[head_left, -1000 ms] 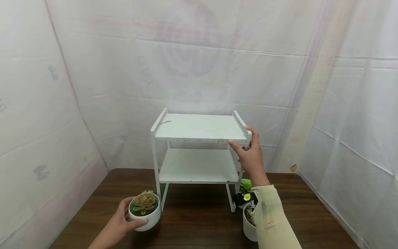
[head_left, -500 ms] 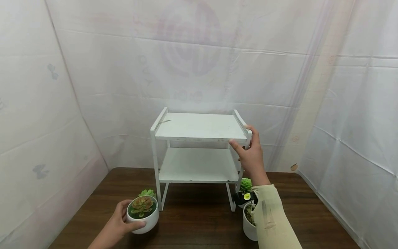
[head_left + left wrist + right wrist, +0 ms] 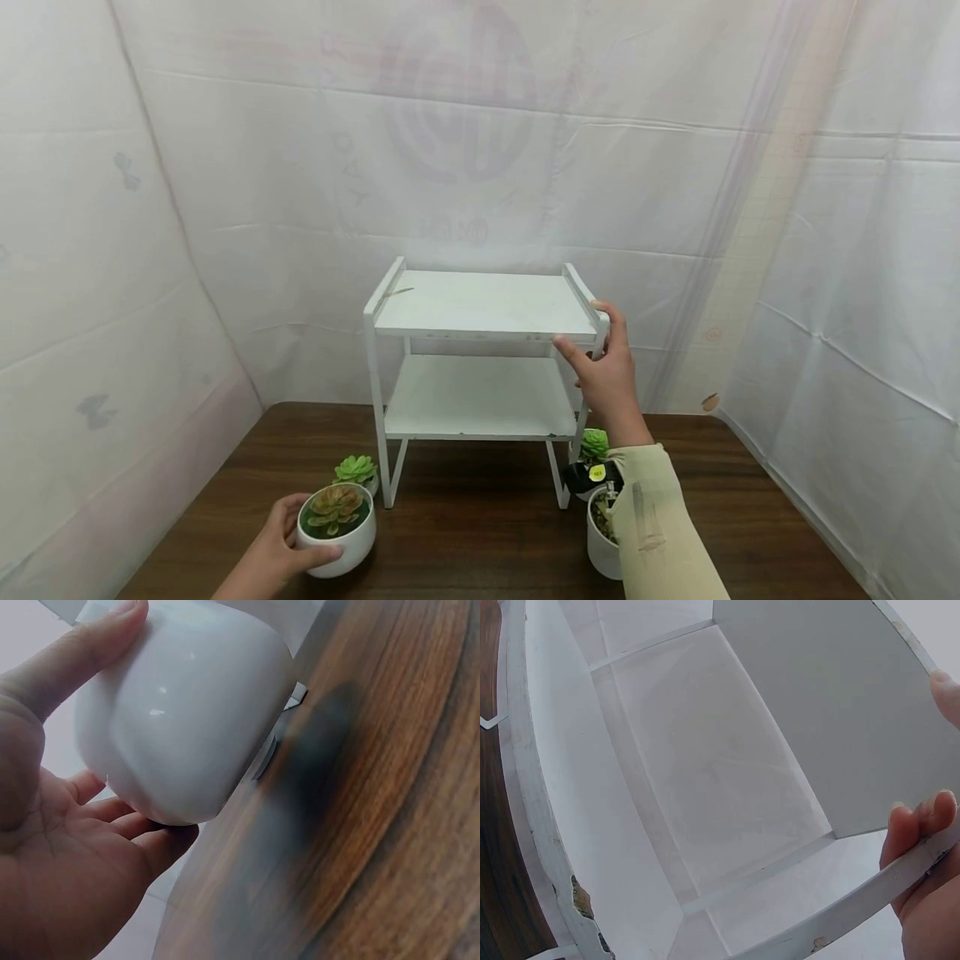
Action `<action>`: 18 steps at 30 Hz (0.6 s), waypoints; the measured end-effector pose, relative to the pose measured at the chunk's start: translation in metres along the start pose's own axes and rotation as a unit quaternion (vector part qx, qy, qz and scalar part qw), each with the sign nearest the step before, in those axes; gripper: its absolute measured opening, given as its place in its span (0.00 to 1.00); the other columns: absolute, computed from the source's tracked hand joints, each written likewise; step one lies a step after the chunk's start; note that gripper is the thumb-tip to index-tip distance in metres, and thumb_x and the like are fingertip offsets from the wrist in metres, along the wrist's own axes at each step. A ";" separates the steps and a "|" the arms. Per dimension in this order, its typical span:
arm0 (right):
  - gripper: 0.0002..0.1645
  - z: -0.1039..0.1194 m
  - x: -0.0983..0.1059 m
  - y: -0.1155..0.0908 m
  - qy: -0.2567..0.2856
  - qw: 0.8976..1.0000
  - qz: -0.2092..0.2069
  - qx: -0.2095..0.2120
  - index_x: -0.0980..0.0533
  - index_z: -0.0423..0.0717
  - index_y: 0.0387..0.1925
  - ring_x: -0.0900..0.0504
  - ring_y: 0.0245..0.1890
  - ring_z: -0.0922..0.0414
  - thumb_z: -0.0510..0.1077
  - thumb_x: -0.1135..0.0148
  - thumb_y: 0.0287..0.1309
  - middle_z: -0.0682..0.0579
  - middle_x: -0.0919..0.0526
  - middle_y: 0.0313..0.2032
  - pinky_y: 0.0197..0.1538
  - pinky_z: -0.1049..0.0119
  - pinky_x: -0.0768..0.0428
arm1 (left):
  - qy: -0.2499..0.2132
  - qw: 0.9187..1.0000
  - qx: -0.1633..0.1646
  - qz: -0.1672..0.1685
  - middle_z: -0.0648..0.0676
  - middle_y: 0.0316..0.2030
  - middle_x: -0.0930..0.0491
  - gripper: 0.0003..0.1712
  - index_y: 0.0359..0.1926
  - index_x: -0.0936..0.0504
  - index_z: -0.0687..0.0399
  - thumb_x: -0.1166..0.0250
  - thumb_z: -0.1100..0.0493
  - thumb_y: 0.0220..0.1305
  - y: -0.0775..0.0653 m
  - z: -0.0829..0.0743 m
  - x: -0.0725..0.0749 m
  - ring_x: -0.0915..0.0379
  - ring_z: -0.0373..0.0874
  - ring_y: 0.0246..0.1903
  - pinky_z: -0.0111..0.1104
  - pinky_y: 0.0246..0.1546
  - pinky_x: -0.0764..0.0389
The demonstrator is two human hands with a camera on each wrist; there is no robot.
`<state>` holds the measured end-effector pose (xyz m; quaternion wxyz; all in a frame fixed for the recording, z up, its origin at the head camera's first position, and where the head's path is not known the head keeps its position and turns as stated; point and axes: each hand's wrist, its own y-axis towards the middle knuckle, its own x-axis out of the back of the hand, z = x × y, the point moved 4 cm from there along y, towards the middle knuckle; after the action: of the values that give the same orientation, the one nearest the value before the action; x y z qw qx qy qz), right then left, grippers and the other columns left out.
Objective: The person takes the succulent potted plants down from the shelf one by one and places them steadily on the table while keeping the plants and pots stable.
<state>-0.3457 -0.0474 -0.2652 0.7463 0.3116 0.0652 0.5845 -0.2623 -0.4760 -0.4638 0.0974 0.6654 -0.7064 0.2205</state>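
My left hand (image 3: 273,546) holds a white round pot (image 3: 348,557) with a reddish-green succulent (image 3: 335,510) in it, left of the shelf's front leg. In the left wrist view the thumb lies on one side of the pot (image 3: 187,705) and the fingers on the other, low over the wood, where a dark reflection shows. A white two-tier shelf (image 3: 483,304) stands in the middle of the table. My right hand (image 3: 611,387) grips its top right front corner, thumb at the board's front edge. The right wrist view shows fingers (image 3: 904,832) curled over the shelf's side bar.
Behind the held pot sits a small green succulent (image 3: 356,469) by the shelf's left leg. Beside the right leg are another green succulent (image 3: 594,444) and a white pot (image 3: 602,550), partly hidden by the sleeve (image 3: 660,517). White sheeting (image 3: 465,167) encloses the dark wooden table (image 3: 465,542).
My left hand has moved the potted succulent leftward and nearer to me, uncovering the small green succulent behind it. My right hand stays on the shelf corner.
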 end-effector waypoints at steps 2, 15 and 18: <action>0.45 0.000 0.000 0.000 -0.001 1.000 -0.001 0.000 0.48 0.75 0.69 0.25 0.31 0.51 0.59 0.34 0.57 0.40 0.26 0.48 0.24 0.63 0.21 | 0.002 1.000 0.003 -0.001 0.80 0.67 0.47 0.60 0.69 0.60 0.67 0.27 0.47 0.55 0.000 0.002 0.000 0.52 0.76 0.67 0.54 0.55 0.25; 0.45 -0.001 0.001 0.000 0.002 1.000 -0.001 -0.002 0.48 0.75 0.69 0.26 0.29 0.51 0.60 0.34 0.57 0.40 0.26 0.46 0.24 0.62 0.21 | -0.011 1.000 -0.003 -0.004 0.80 0.66 0.45 0.57 0.68 0.60 0.68 0.28 0.49 0.57 0.001 0.010 -0.002 0.46 0.73 0.66 0.48 0.53 0.22; 0.45 0.000 0.001 0.000 0.000 1.000 -0.001 -0.002 0.48 0.75 0.69 0.25 0.30 0.51 0.60 0.34 0.57 0.40 0.26 0.47 0.25 0.61 0.21 | -0.012 1.000 -0.004 -0.003 0.81 0.64 0.43 0.56 0.67 0.60 0.69 0.29 0.50 0.58 0.002 0.012 -0.002 0.44 0.73 0.65 0.47 0.51 0.21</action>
<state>-0.3454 -0.0463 -0.2654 0.7475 0.3099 0.0644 0.5841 -0.2626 -0.4790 -0.4756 0.0924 0.6698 -0.7063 0.2099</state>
